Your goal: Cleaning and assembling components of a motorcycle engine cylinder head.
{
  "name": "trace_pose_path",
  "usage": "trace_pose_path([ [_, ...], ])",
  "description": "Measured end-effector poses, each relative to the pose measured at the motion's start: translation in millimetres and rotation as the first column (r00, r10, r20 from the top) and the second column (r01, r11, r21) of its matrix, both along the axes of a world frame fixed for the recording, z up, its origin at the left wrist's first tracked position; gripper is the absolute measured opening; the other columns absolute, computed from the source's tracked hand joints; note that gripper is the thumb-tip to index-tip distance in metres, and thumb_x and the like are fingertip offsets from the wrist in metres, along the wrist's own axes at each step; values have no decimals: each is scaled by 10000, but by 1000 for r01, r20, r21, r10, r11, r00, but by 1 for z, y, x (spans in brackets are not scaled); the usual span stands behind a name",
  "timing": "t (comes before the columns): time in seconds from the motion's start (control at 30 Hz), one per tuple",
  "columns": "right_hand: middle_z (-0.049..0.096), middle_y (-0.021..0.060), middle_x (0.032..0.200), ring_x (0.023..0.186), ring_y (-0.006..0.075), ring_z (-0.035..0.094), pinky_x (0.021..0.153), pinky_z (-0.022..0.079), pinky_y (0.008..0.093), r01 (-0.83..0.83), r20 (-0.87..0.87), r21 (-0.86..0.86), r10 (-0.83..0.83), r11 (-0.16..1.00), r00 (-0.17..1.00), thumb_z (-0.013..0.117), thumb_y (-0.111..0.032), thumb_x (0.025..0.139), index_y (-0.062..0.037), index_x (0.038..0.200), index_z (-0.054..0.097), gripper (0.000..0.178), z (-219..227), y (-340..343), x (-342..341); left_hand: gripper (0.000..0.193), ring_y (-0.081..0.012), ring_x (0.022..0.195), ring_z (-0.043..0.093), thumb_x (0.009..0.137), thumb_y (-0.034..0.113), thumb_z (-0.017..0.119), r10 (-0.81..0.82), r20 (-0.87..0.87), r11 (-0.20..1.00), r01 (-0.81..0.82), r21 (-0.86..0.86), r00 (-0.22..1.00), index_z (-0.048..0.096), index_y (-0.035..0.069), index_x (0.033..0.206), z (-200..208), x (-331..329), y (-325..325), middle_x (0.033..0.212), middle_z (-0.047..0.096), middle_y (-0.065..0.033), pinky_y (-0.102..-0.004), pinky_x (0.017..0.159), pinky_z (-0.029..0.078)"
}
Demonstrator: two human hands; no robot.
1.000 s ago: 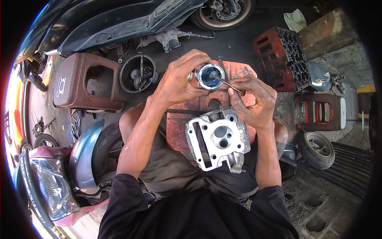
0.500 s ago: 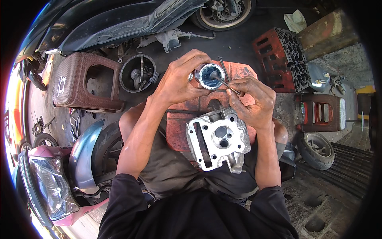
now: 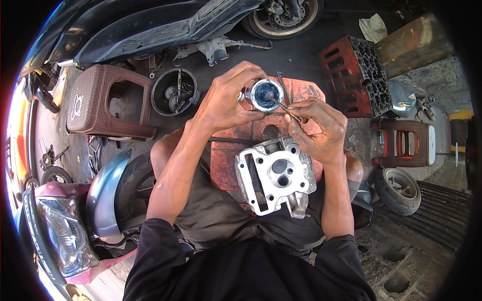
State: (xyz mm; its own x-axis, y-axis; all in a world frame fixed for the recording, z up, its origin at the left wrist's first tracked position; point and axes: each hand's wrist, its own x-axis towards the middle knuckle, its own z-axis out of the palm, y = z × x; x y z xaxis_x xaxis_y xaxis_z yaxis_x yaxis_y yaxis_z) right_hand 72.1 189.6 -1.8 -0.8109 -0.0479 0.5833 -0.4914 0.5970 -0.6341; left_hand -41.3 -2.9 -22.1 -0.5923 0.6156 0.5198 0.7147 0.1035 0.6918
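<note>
Fingers of my left hand [image 3: 223, 103] wrap the small round tin of blue paste [image 3: 260, 94], tipping it up at frame centre. My right hand [image 3: 316, 130] pinches a thin metal valve [image 3: 281, 104], dipping its head in the paste.

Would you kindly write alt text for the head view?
The left hand holds a small round tin while the right hand dips a thin metal rod into it, above a silver engine cylinder head resting on the person's lap.

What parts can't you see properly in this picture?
Head view only:
- Small tin: its sides are covered by the left hand.
- Thin metal tool: its handle is hidden in the right hand.
- Cylinder head: its underside is out of sight.
- Wheel: cut off by the top edge.
</note>
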Motion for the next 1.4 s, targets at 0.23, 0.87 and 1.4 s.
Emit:
trace_pose_path([
  [0.23,714,136,833,647,136,642,570,502,254,7,14,-26,-7,1000,1000,781,14,735,14,835,688,137,1,-1,1,535,-319,954,636,566,68,847,-2,-3,1000,2,-11,1000,613,19,1044,2,0,-1,1039,622,-123,-374,825,536],
  [0.87,713,110,810,564,94,578,488,453,233,-16,-28,-91,13,996,1000,773,16,747,16,814,659,133,-5,-2,-2,531,-324,957,643,594,116,868,16,-2,1000,-16,0,1000,619,17,1052,1,1,1,1058,626,-132,-378,821,542],
  [1.4,709,152,797,706,186,695,622,539,284,17,20,-102,-15,995,1000,780,0,771,33,778,607,177,-6,-1,0,531,-324,955,638,571,87,857,15,-43,1000,-15,7,999,619,24,1041,0,0,1,1041,625,-119,-381,815,541],
])
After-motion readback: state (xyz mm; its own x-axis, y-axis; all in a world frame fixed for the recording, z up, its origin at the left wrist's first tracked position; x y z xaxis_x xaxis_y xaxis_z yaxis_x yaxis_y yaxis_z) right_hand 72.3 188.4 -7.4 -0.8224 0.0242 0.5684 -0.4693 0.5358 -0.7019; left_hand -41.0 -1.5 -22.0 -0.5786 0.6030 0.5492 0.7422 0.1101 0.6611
